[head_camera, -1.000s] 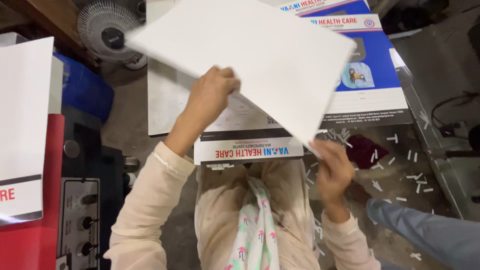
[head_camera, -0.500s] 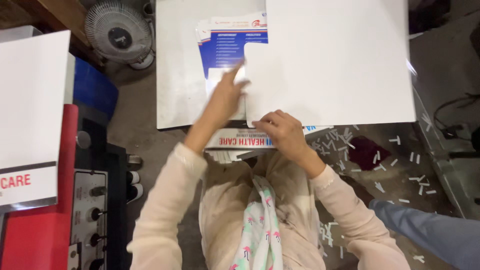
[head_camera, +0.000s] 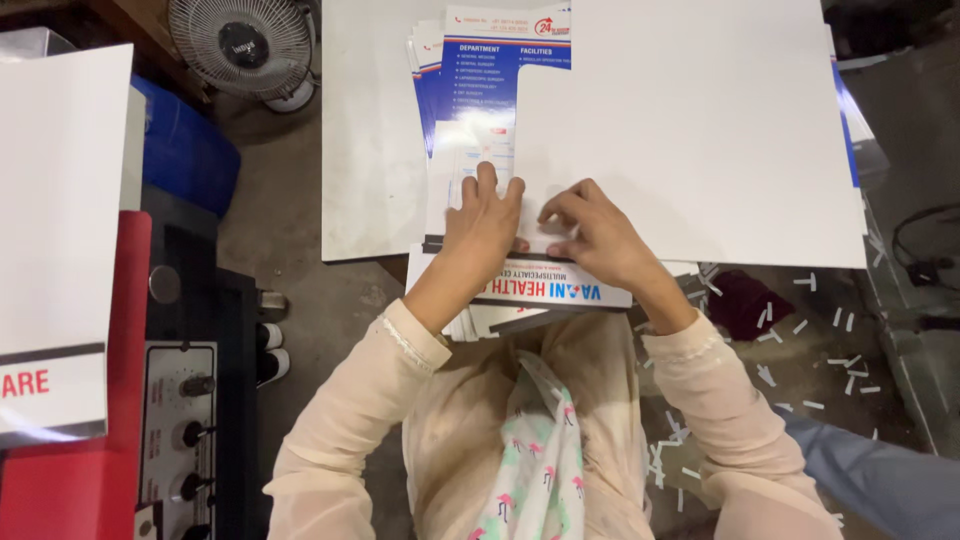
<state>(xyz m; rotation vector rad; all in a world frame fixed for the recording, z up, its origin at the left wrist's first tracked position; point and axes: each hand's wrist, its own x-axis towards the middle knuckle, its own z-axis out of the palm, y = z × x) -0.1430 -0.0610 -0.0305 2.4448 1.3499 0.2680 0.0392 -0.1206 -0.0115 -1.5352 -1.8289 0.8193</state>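
Note:
A large white sheet (head_camera: 700, 140) lies face down over a stack of glossy blue-and-white printed folders (head_camera: 495, 95). My left hand (head_camera: 482, 225) rests flat, fingers spread, on the glossy folder just left of the sheet's near corner. My right hand (head_camera: 590, 232) presses on that near-left corner of the white sheet, its fingers curled on the edge. A printed folder edge (head_camera: 545, 290) with red and blue lettering pokes out under both wrists, over my lap.
A red and black machine (head_camera: 150, 400) with knobs stands at the left, with white sheets (head_camera: 60, 220) on top. A small fan (head_camera: 245, 45) sits at the back left. Paper trimmings (head_camera: 810, 350) litter the floor at the right. Another person's blue sleeve (head_camera: 880, 480) is at lower right.
The white sheet, held up in the air a second ago, has been laid down on the stack. Both hands have come together at its near-left corner.

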